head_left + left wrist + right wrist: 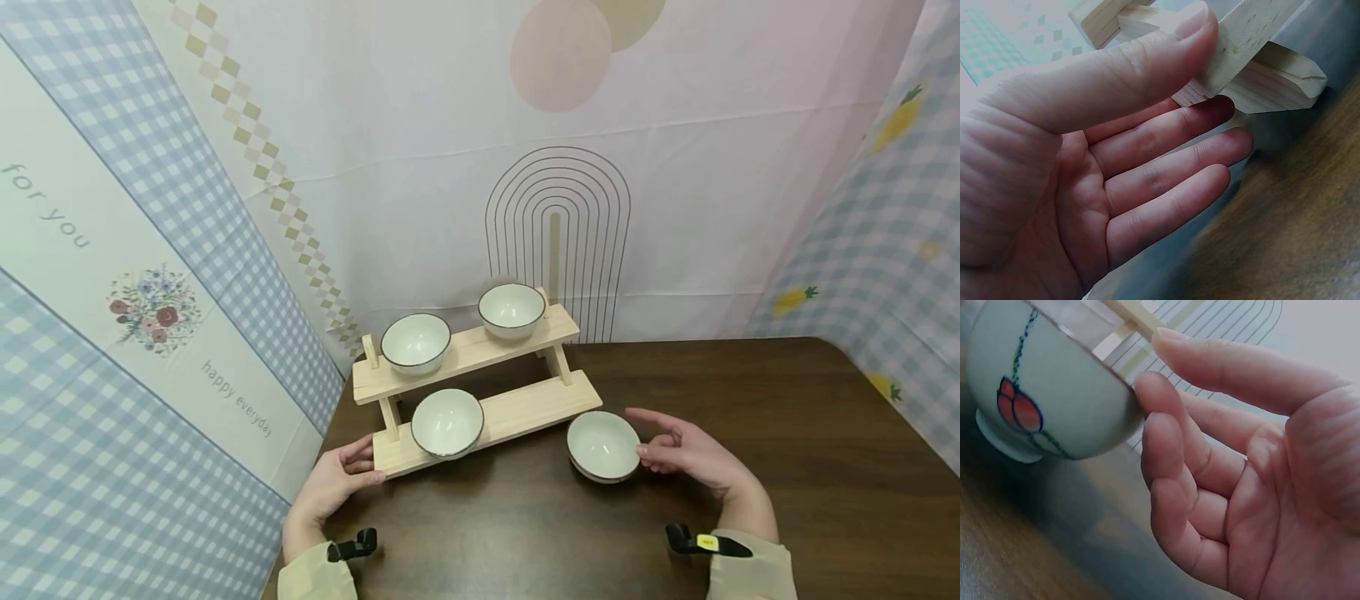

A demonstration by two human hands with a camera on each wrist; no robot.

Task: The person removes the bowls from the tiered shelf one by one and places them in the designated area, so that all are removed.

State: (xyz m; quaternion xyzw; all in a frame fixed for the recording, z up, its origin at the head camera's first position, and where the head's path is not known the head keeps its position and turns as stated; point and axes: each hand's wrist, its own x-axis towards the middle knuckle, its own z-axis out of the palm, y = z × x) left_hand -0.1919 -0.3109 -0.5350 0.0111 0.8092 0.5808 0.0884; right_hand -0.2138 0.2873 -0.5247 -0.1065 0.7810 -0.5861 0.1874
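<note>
My left hand holds the left end of the lower board of a two-tier wooden rack, thumb over the wood and fingers extended beneath and beside it. To the rack's front right, a white bowl with a dark rim stands on the table; in the right wrist view this bowl shows a red flower on its side. My right hand is at the bowl's right side, fingertips at its wall and index finger stretched out. Whether they touch it I cannot tell.
Two similar bowls, a left one and a right one, sit on the upper board. A third bowl sits on the lower board's left part. A patterned cloth hangs behind the dark wooden table.
</note>
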